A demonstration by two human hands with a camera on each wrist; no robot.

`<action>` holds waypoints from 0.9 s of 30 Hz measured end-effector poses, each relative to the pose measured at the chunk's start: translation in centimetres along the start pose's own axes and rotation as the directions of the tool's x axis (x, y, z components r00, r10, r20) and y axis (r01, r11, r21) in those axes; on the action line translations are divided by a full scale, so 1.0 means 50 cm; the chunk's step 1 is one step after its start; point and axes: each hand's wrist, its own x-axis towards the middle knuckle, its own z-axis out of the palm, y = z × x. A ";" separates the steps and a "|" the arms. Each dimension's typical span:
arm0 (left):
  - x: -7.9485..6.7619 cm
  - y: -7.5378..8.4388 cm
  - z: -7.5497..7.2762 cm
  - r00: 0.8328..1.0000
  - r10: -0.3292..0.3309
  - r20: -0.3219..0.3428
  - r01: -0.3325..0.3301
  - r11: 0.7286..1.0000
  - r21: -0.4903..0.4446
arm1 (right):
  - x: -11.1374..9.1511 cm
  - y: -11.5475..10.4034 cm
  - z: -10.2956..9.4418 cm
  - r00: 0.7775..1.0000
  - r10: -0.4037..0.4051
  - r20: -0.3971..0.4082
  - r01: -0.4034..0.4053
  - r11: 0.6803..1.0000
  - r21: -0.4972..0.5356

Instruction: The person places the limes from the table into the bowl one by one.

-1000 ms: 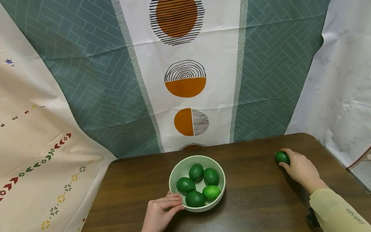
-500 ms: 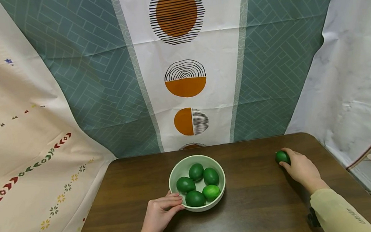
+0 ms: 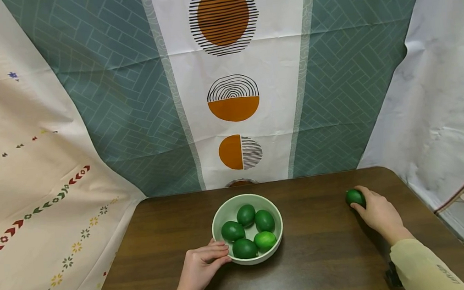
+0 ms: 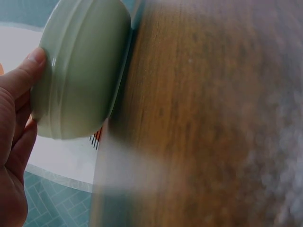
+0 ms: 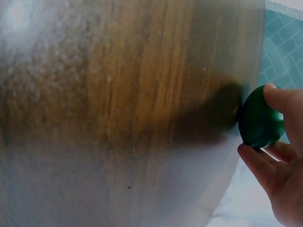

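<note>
A pale green bowl (image 3: 279,237) stands on the table, holding several dark green limes (image 3: 244,248) and one brighter green lime (image 3: 265,241). My left hand (image 3: 203,266) pinches the bowl's near-left rim. In the left wrist view the thumb lies against the bowl's side (image 4: 87,71), and the other fingers are partly hidden beyond the rim. Far to the right, my right hand (image 3: 376,210) holds another dark green lime (image 3: 355,197) between thumb and fingers. That lime (image 5: 259,118) sits at or just above the tabletop in the right wrist view; I cannot tell which.
The dark wooden table (image 3: 317,262) has a rounded far right corner. Behind it hangs a teal and white patterned cloth (image 3: 237,158). A cream cloth (image 3: 56,225) borders the left side, and a white marbled cloth (image 3: 441,122) the right.
</note>
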 end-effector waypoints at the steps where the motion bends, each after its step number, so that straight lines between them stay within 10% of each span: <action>1: 0.000 0.000 0.000 1.000 -0.001 0.001 0.001 1.000 -0.002 | 0.000 0.000 -0.001 1.000 0.002 -0.001 -0.002 1.000 0.005; 27: 0.003 0.006 0.000 1.000 -0.002 -0.006 0.002 1.000 0.017 | -0.016 -0.119 0.000 0.980 0.166 -0.106 -0.125 0.940 0.317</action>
